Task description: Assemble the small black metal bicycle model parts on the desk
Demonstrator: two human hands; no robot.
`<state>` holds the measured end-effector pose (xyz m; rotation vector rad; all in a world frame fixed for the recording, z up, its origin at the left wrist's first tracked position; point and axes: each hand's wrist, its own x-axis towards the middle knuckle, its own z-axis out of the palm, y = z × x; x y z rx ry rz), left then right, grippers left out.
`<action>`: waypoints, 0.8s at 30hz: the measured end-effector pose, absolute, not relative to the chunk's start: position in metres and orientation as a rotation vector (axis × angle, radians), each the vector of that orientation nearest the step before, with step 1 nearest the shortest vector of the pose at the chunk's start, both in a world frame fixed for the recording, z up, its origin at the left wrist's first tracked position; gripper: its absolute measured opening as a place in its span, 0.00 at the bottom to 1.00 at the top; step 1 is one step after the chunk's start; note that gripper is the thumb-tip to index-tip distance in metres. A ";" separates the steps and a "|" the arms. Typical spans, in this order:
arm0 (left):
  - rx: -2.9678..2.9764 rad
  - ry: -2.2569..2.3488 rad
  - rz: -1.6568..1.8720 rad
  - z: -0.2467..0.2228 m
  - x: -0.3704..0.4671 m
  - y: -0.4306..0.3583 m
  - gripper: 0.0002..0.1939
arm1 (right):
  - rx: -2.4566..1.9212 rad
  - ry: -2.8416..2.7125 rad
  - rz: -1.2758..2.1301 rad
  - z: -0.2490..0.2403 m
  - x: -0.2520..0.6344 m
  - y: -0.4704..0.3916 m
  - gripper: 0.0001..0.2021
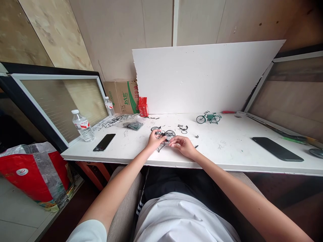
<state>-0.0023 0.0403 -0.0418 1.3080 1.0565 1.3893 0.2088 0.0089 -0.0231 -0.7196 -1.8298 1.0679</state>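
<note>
A small black model bicycle (pixel 170 135) with spoked wheels is held just above the white table. My left hand (pixel 152 140) is closed around its frame, thumb and fingers gripping between the two wheels. Close by, my right hand (pixel 183 146) has its fingers pinched together at the lower right of the nearer wheel. Whatever lies between those fingertips is too small to make out. Thin black parts (pixel 161 146) stick out below the bicycle. Behind my right hand lie a curved black piece (pixel 184 128) and a black ring (pixel 184 132).
A finished green model bicycle (pixel 209 118) stands at the back. Leftward are a bag of parts (pixel 133 125), black part frames (pixel 108 122), a phone (pixel 104 142) and a water bottle (pixel 83 126). A dark flat slab (pixel 277 149) lies right, near the table's front edge (pixel 227 166).
</note>
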 end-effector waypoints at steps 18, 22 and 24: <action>1.266 1.066 1.338 -0.029 0.002 0.029 0.31 | -0.708 -1.875 1.110 -0.024 0.209 0.009 0.15; 1.258 1.069 1.329 -0.029 0.002 0.029 0.31 | -0.717 -1.866 1.127 -0.023 0.208 0.008 0.16; 1.264 1.065 1.337 -0.029 0.002 0.029 0.31 | -0.718 -1.873 1.133 -0.023 0.208 0.008 0.17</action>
